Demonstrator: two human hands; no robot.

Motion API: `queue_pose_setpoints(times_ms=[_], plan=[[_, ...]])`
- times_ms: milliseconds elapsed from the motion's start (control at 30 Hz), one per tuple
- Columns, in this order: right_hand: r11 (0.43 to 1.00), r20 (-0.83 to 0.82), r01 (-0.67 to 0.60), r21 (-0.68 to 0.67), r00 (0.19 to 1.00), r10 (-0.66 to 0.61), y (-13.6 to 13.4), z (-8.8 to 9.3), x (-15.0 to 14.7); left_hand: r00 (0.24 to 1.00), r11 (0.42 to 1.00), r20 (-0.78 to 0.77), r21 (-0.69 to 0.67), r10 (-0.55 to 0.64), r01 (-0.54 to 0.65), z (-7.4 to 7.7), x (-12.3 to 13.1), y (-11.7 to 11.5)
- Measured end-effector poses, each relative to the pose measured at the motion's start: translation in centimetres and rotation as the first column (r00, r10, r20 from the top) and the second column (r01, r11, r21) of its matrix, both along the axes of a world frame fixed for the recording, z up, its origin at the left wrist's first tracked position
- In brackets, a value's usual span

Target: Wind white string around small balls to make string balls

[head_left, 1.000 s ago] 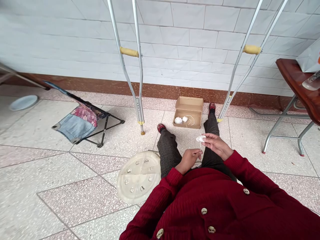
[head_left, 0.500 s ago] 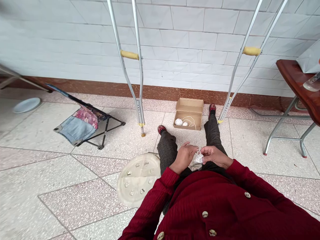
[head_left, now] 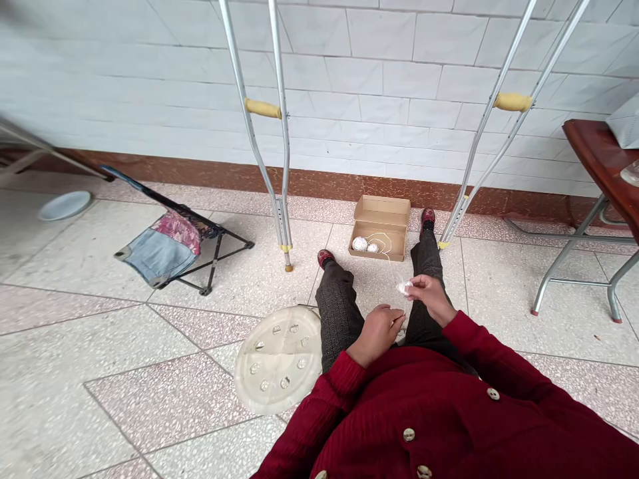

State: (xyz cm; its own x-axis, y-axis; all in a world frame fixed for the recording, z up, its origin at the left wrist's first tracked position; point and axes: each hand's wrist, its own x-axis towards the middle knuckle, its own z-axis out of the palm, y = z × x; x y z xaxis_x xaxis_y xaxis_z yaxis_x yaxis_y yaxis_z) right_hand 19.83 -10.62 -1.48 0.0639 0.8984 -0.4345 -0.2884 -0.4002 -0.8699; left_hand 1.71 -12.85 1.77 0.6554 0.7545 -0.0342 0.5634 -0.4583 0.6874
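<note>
"How far along are we?"

"Part-way, we judge: our right hand (head_left: 432, 297) pinches a small white yarn bundle (head_left: 404, 287), apart from the cardboard box (head_left: 383, 211), and our left hand (head_left: 380, 330) grips the strand (head_left: 405, 303) below it."

"And what's left?"

"A larger ball (head_left: 359, 243) and a smaller ball (head_left: 373, 247) lie in the open box with loose yarn (head_left: 390, 243); we can't tell how much remains."

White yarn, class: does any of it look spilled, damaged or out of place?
Nothing looks spilled or damaged: two balls lie inside the open box, and the right hand holds a small bundle. Only the loose strand looping there looks slightly untidy.
</note>
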Motion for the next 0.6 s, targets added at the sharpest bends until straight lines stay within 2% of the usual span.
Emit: queue_pose_setpoints(times_ms=[100,167,267,333,400,467,533,600], plan=[[0.99,0.003,-0.142,-0.019,0.99,0.142,-1.0,-1.0,-0.7,0.999,0.993,-0.032,0.111,-0.027,0.031,0.2,-0.5,0.8],[0.957,-0.035,-0.285,-0.05,0.958,0.283,-1.8,-0.9,-0.5,0.998,0.987,-0.052,0.153,-0.042,0.049,0.4,-0.9,1.5],[0.879,-0.121,-0.47,-0.082,0.88,0.459,-2.8,0.5,0.4,0.997,0.986,-0.025,0.148,-0.075,0.077,0.6,-1.3,2.5],[0.85,-0.181,-0.522,-0.073,0.845,0.503,-3.2,1.8,1.1,0.996,0.994,0.053,0.088,-0.067,0.063,0.4,-1.4,3.0],[0.877,-0.246,-0.478,-0.043,0.856,0.455,-3.1,3.0,1.5,0.993,1.0,0.12,0.002,-0.011,0.011,-0.1,-1.3,3.1],[0.941,-0.268,-0.338,-0.019,0.908,0.321,-2.4,3.7,1.7,0.988,0.996,0.145,-0.079,0.058,-0.047,-0.7,-1.1,2.9],[0.987,-0.197,-0.163,0.007,0.967,0.162,-1.1,3.7,1.7,0.988,0.987,0.136,-0.149,0.074,-0.054,-1.3,-0.7,2.2],[0.997,-0.102,-0.058,0.043,0.993,0.062,0.4,3.1,1.7,0.992,0.981,0.121,-0.196,0.026,-0.002,-1.4,-0.3,1.3]])
